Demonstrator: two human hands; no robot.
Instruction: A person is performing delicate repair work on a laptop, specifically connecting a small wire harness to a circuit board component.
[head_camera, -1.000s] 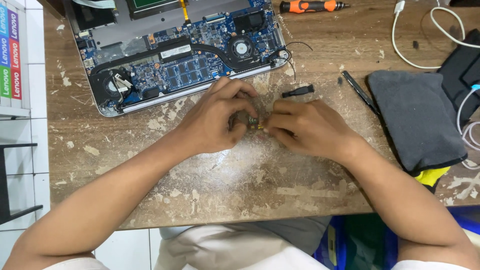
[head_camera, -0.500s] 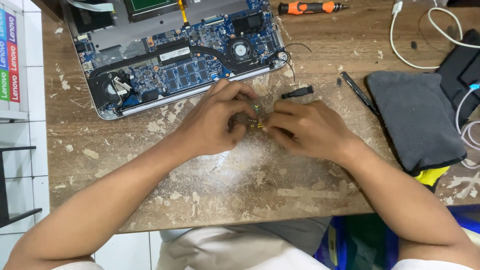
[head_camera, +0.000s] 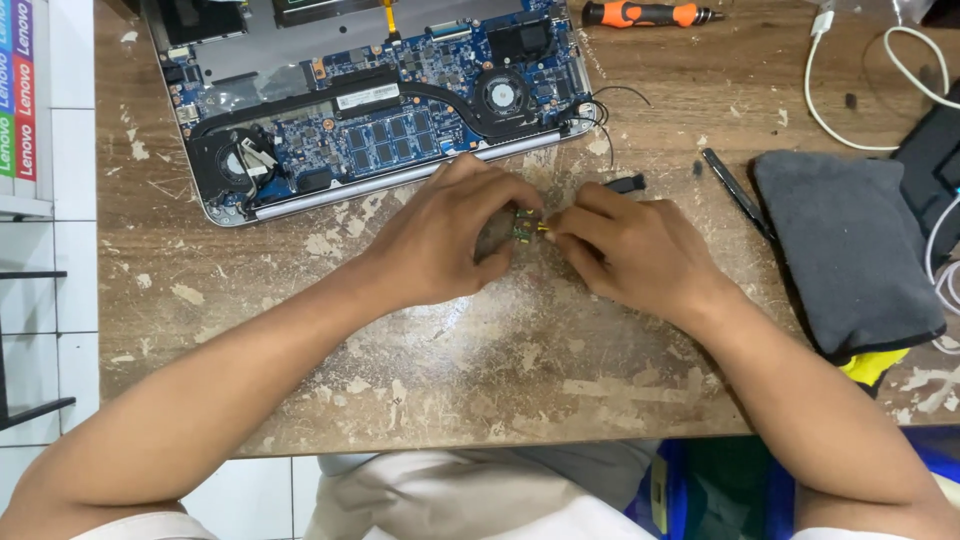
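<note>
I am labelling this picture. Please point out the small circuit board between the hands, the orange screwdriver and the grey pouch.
small circuit board (head_camera: 524, 226), head view, on its visible green face.
orange screwdriver (head_camera: 645, 14), head view, on the handle.
grey pouch (head_camera: 850, 250), head view, on the middle of its top.

left hand (head_camera: 440, 240): palm down, fingers curled, tips pinched together near the right hand
right hand (head_camera: 630, 255): palm down, fingertips pinched, meeting the left
forearms: bare, angled inward

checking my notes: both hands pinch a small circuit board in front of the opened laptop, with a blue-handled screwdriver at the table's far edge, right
Not quite: the head view shows the screwdriver handle is orange and black, not blue. The rest holds: left hand and right hand pinch the small circuit board before the opened laptop.
</note>
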